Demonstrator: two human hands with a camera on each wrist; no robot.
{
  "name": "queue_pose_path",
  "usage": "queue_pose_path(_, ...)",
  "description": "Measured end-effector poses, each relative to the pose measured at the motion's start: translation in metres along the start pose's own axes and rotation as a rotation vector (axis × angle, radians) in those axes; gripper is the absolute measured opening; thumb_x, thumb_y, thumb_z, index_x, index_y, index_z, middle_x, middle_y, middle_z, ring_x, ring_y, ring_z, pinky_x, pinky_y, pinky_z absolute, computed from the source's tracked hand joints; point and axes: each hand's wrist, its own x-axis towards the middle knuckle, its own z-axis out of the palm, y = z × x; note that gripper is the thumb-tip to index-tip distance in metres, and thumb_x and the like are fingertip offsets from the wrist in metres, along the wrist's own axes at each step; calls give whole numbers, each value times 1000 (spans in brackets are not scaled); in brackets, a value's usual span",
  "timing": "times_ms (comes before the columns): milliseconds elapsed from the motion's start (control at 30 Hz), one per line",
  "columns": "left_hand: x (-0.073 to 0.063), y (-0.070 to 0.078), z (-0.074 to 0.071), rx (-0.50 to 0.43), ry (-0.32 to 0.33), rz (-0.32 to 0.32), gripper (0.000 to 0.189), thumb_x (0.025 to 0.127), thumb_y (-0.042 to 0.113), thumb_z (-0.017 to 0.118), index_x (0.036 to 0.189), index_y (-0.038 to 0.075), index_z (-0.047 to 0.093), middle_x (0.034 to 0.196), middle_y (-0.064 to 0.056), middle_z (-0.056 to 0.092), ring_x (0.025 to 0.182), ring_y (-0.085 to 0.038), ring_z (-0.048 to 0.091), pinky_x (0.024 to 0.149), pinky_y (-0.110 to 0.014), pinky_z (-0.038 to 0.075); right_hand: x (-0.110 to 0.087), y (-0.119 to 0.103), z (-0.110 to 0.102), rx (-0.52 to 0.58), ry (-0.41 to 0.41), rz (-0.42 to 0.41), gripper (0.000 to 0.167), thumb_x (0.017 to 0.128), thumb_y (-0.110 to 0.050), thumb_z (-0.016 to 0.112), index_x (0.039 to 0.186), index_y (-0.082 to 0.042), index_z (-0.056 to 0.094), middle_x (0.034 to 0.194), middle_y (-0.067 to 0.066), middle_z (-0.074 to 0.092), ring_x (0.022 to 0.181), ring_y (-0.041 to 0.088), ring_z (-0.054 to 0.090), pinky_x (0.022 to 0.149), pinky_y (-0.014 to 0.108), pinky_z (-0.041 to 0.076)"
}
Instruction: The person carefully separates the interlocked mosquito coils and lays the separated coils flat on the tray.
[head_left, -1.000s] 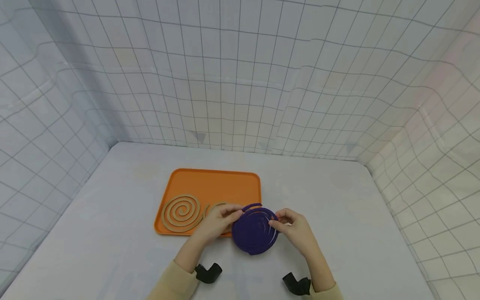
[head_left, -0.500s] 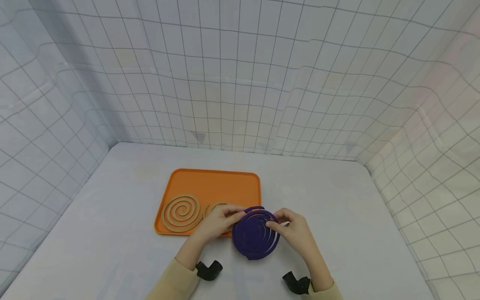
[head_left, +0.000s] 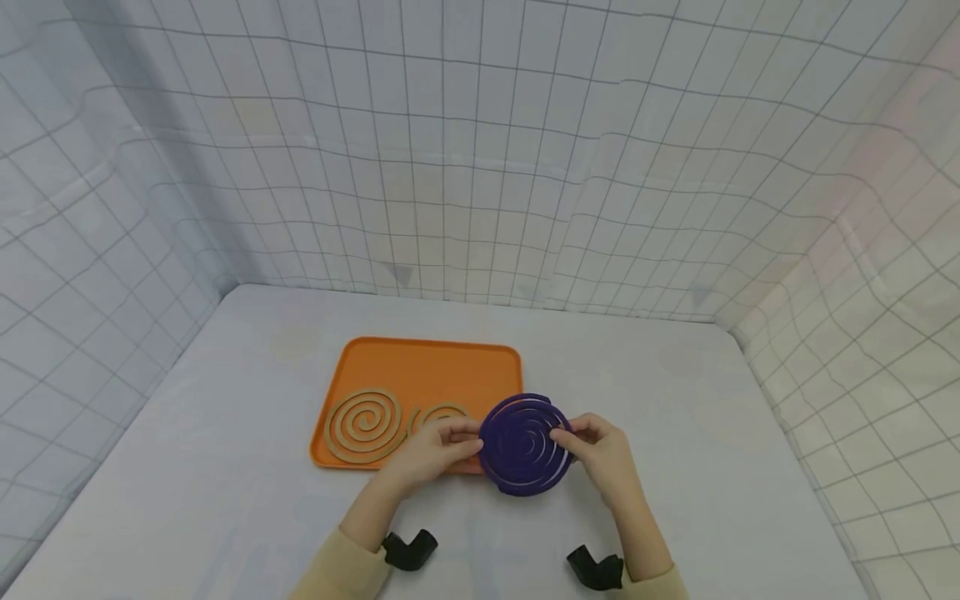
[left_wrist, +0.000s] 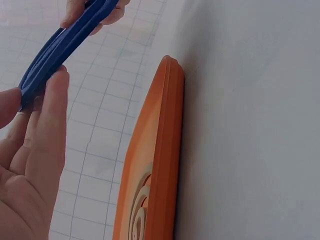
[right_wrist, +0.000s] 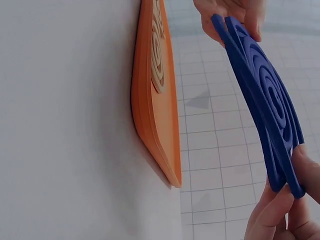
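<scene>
A dark purple-blue mosquito coil point(head_left: 525, 446) is held up in front of the orange tray point(head_left: 435, 358). It looks like two interlocked spirals lying face to face, with a slight gap at the rim in the right wrist view. My left hand point(head_left: 431, 454) pinches its left edge between thumb and fingers. On the opposite edge, my right hand point(head_left: 603, 458) pinches it with the thumb on the near face. Two tan mosquito coils lie on the tray. The left tan coil point(head_left: 363, 426) is fully visible, while the other tan coil point(head_left: 438, 411) is partly hidden behind my left hand.
The white table point(head_left: 637, 375) spreads around the tray. Grid-patterned white curtains point(head_left: 480, 167) enclose it at the back and both sides. Black wrist-worn pieces point(head_left: 410, 550) sit by both sleeves.
Both hands have moved the purple-blue coil slightly up and to the right. My left fingers have shifted from its upper left rim to its left edge.
</scene>
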Motion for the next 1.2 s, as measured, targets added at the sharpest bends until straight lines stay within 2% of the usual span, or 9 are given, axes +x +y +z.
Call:
queue_pose_path(100, -1, -1, 3, 46, 5, 36, 38, 97, 4, 59, 131, -13, 52, 121, -24, 65, 101, -20, 69, 92, -40, 56, 0, 1, 1, 28, 23, 16, 22, 81, -11, 80, 90, 5, 68, 74, -5, 67, 64, 8, 60, 60, 22, 53)
queue_pose_path(233, -1, 0, 8, 139, 86, 72, 40, 98, 6, 57, 136, -9, 51, 125, -24, 61, 111, -24, 65, 94, -34, 55, -1, 1, 2, 34, 31, 39, 22, 82, -12, 80, 91, 3, 68, 75, -5, 68, 65, 8, 61, 61, 23, 55)
queue_pose_path(300, -1, 1, 9, 139, 123, 86, 41, 99, 5, 55, 137, -9, 49, 125, -25, 60, 113, -25, 64, 94, -32, 55, -2, 0, 3, 39, 16, 43, 22, 82, -11, 80, 93, 4, 68, 76, -3, 68, 66, 9, 62, 62, 23, 55)
queue_pose_path(400, 0, 2, 9, 82, 154, 87, 41, 101, 2, 51, 139, -10, 46, 127, -28, 58, 113, -24, 63, 95, -34, 54, -4, -2, 4, 21, -18, 34, 24, 82, -12, 80, 96, 5, 68, 79, 1, 69, 68, 10, 63, 63, 24, 56)
queue_pose_path(633, 0, 6, 10, 93, 190, 60, 40, 101, 3, 50, 139, -9, 48, 127, -26, 58, 115, -21, 62, 97, -37, 53, -5, -1, 0, -123, -29, -28, 25, 80, -18, 82, 97, -4, 70, 88, 2, 65, 81, 9, 58, 68, 21, 51)
queue_pose_path(700, 0, 6, 11, 133, 197, 65, 38, 101, 4, 51, 137, -8, 51, 128, -25, 60, 115, -23, 62, 96, -36, 53, -6, -1, 0, -141, -23, -47, 25, 80, -19, 82, 98, -6, 71, 90, 1, 64, 82, 9, 55, 67, 21, 47)
queue_pose_path(900, 1, 4, 15, 305, 207, 98, 32, 101, 8, 53, 131, -2, 60, 128, -20, 64, 118, -28, 60, 96, -33, 53, -7, -2, 3, -187, -49, -111, 17, 80, -14, 82, 94, -8, 75, 86, 1, 64, 76, 6, 54, 64, 19, 46)
queue_pose_path(1100, 3, 2, 17, 333, 222, 112, 31, 101, 9, 54, 129, -1, 62, 126, -19, 65, 116, -30, 62, 96, -38, 53, -9, -2, 5, -286, -33, -165, 13, 77, -10, 83, 88, -10, 75, 81, 1, 65, 70, 5, 54, 61, 19, 46)
queue_pose_path(1200, 3, 3, 18, 348, 225, 97, 30, 101, 11, 55, 128, 3, 64, 126, -17, 66, 116, -30, 62, 97, -41, 52, -10, -2, 6, -315, -26, -204, 13, 77, -9, 83, 86, -10, 74, 80, 1, 66, 69, 4, 54, 60, 19, 47)
